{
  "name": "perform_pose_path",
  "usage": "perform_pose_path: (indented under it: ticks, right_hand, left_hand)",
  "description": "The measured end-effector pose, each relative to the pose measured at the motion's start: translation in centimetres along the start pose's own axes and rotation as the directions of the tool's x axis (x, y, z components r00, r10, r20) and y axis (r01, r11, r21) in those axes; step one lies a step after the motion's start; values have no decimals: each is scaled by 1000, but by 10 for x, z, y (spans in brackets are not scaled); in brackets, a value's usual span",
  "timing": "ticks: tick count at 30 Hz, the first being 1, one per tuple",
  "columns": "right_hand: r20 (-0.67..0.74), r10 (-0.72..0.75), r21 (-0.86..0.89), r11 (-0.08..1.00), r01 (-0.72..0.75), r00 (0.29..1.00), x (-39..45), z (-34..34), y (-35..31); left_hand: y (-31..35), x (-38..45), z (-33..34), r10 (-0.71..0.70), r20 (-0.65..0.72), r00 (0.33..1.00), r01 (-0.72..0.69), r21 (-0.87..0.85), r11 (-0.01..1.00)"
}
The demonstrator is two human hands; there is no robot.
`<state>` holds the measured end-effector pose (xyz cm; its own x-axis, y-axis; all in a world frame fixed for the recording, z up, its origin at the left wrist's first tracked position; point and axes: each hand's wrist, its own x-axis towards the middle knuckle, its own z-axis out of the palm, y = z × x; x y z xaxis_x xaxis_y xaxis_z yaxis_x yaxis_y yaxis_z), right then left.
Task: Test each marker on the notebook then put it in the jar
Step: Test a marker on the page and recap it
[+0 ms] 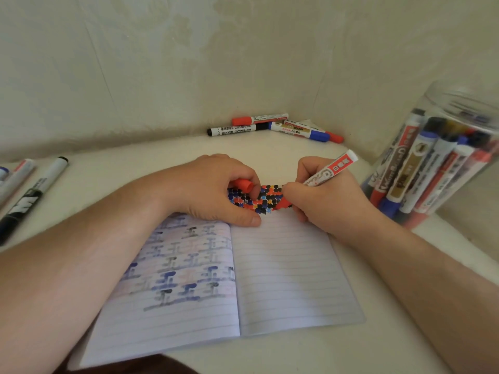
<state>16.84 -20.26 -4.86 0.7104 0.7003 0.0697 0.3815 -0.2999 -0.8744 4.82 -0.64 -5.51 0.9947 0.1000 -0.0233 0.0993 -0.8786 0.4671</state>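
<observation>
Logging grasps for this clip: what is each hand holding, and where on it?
Right hand grips the red marker low on its barrel, near the tip. Left hand holds its red cap in curled fingers.

I see a pale cream worktop [151, 155] running back to a wall [167, 63] on my left and far side, and a second wall [405, 49] on my right; the two meet in a corner behind the worktop. Both walls carry a faint, blotchy raised pattern in the same off-white. At the bottom edge of my view, just under the worktop's near edge, sits a dark reddish-brown shape [129, 366]; I cannot tell what it is.
</observation>
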Motion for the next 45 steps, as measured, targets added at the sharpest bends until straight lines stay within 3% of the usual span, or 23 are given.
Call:
perform_pose_path:
  ticks: [23,27,36,40,43,45]
  right_hand:
    - [38,-9,9,1000,9,999,-1,0,1]
    - [-12,3,69,998,-2,1000,0,-1,3]
    - [35,-15,13,1000,15,999,0,-1,1]
    - [-16,-2,220,975,6,1000,2,-6,3]
    - [20,-39,517,856,23,999,2,-14,0]
    - [79,-58,616,788,-3,995,1,-17,-3]
  left_hand:
    - [1,0,0,6,-13,1000,-6,1,1000]
    - [2,-1,-2,-10,-8,1000,10,-8,1000]
    - [4,-2,-2,-27,3,1000,27,-8,1000]
    - [5,-4,-3,-54,9,998,55,-41,998]
    - [4,-4,-6,-114,-32,993,102,-264,959]
    - [2,-4,-7,-143,-73,987,106,-375,921]
